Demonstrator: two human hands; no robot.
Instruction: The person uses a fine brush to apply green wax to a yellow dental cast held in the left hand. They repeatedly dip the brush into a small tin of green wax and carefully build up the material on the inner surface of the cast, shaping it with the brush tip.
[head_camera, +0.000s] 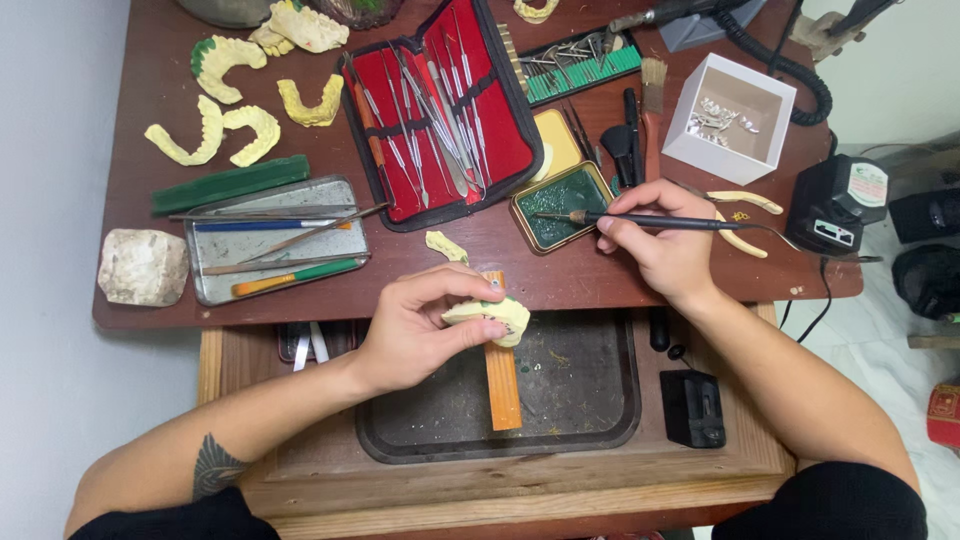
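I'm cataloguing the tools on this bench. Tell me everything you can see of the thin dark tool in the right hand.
The thin dark tool is a slim, pen-like instrument with a black handle and a fine metal tip. The right hand grips it like a pen, lying nearly level and pointing left. Its tip reaches over the small open tin holding dark green material; whether it touches is unclear. A thin dark cord seems to trail from its rear end toward the right.

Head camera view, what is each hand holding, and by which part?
Left hand grips a pale yellow plaster dental cast by its sides. Right hand pinches a thin black corded tool mid-shaft, pen-style, tip over green wax tin.
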